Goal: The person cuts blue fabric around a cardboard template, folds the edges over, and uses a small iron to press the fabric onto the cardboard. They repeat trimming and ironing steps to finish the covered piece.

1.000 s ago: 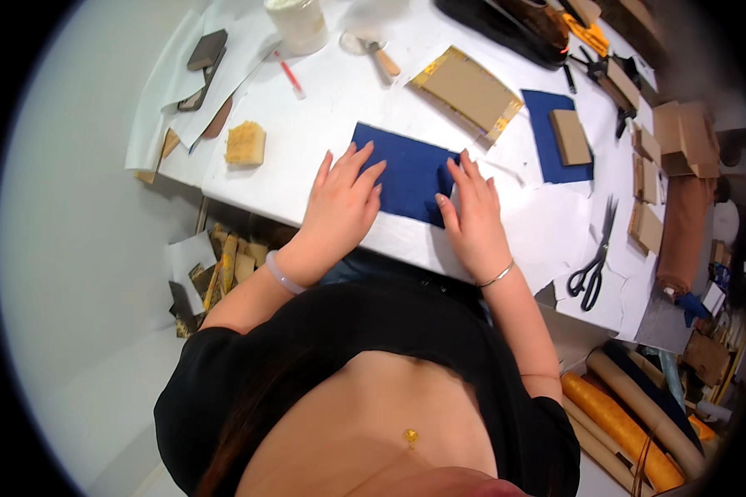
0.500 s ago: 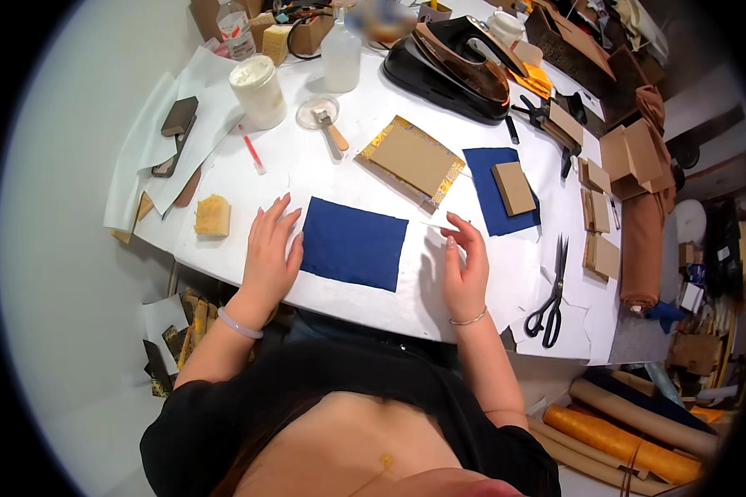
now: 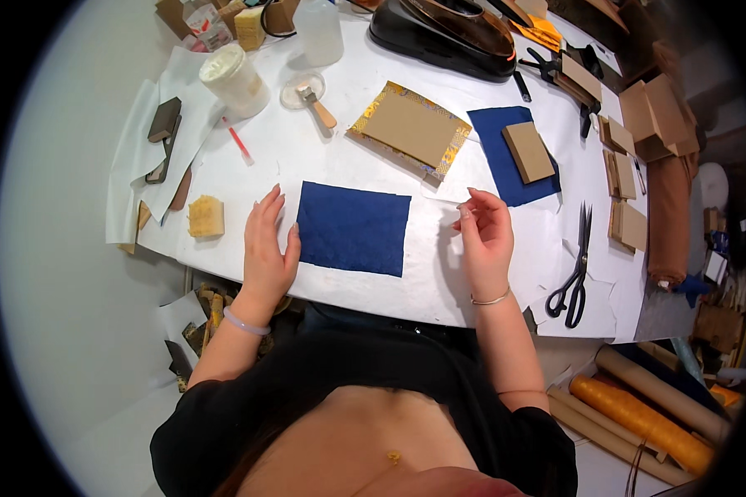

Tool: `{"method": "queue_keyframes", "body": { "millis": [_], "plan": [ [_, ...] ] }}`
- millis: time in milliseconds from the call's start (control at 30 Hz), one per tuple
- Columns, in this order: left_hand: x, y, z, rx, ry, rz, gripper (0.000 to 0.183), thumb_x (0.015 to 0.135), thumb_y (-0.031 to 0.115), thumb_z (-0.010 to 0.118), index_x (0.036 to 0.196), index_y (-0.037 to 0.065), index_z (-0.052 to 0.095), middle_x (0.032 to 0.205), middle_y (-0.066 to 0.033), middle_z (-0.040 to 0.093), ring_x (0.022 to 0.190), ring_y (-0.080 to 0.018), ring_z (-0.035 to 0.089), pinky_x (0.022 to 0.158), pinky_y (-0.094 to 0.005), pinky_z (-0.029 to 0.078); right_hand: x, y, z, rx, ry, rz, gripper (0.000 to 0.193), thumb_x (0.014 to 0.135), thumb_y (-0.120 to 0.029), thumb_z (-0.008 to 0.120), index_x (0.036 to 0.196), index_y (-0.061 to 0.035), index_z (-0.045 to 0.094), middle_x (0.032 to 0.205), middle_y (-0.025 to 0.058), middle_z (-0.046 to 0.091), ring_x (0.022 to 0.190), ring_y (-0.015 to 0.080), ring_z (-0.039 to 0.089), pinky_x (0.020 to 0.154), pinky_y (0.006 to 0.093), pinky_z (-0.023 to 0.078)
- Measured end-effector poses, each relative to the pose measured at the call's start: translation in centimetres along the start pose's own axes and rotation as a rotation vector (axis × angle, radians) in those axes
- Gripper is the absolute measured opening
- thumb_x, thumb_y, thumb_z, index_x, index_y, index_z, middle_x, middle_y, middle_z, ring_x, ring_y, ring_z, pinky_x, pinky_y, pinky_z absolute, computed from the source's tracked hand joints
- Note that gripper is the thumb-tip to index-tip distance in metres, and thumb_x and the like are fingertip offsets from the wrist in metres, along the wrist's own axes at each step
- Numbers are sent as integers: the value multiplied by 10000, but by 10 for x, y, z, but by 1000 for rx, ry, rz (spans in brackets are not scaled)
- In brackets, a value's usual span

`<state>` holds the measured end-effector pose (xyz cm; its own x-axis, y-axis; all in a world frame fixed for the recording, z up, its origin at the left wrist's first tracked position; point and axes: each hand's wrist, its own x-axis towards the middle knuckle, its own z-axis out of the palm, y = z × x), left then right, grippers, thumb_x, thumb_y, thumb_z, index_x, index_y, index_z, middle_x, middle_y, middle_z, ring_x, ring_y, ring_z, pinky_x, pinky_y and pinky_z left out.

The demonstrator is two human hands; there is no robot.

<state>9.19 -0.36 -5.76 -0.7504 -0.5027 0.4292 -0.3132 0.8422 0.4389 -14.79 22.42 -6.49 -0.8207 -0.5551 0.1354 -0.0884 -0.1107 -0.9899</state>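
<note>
1. White paper covered the worktable (image 3: 439, 290), crowded along its far edge with jars, a bottle and a dark machine.
2. One flat blue cloth rectangle (image 3: 354, 227) lay near the front edge, between both hands and touched by neither.
3. Left hand (image 3: 267, 245) rested just beside the cloth's left edge, fingers straight and loosely together, holding nothing.
4. Right hand (image 3: 483, 236) hovered well right of the cloth, fingers curled with the tips drawn near each other; whether they pinched anything I could not tell.
5. Judged from this, smoothing the cloth would go best with flat palms working outward from its middle, keeping the corners square on the paper.
6. Counted: two blue cloth pieces, the second blue cloth (image 3: 506, 157) lying under one small board (image 3: 528, 152); one larger board with a patterned yellow border (image 3: 410, 129); one pair of scissors (image 3: 574, 269); one yellow sponge (image 3: 206, 216); one white tub (image 3: 234, 79).
</note>
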Motion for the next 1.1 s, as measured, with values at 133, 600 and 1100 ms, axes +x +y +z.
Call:
{"method": "queue_keyframes", "body": {
  "millis": [133,600,1100],
  "plan": [
    [0,-1,0,9,15,25,518,917,10,636,1413,-3,487,1479,-230,532,1322,-418,536,1179,-521,369,-2,-3,-1,-33,3,-20,312,991,50,596,1297,-7,573,1043,39,597,888,88,582,785,243,539],
    [0,-2,1,32,-19,67,488,926,30,640,1399,38,521,1469,-189,550,1316,-401,545,1183,-577,343,-2,0,-2,19,-13,16,288,985,43,578,1269,-2,578,1029,40,589,863,97,595,778,267,560],
    [0,-2,1,44,-23,66,470,935,44,641,1392,41,530,1453,-176,562,1313,-384,550,1187,-567,345,-2,1,-2,88,-77,18,241,1031,30,514,1261,-9,573,1063,81,639,960,124,625,783,266,540]
  ]
}}
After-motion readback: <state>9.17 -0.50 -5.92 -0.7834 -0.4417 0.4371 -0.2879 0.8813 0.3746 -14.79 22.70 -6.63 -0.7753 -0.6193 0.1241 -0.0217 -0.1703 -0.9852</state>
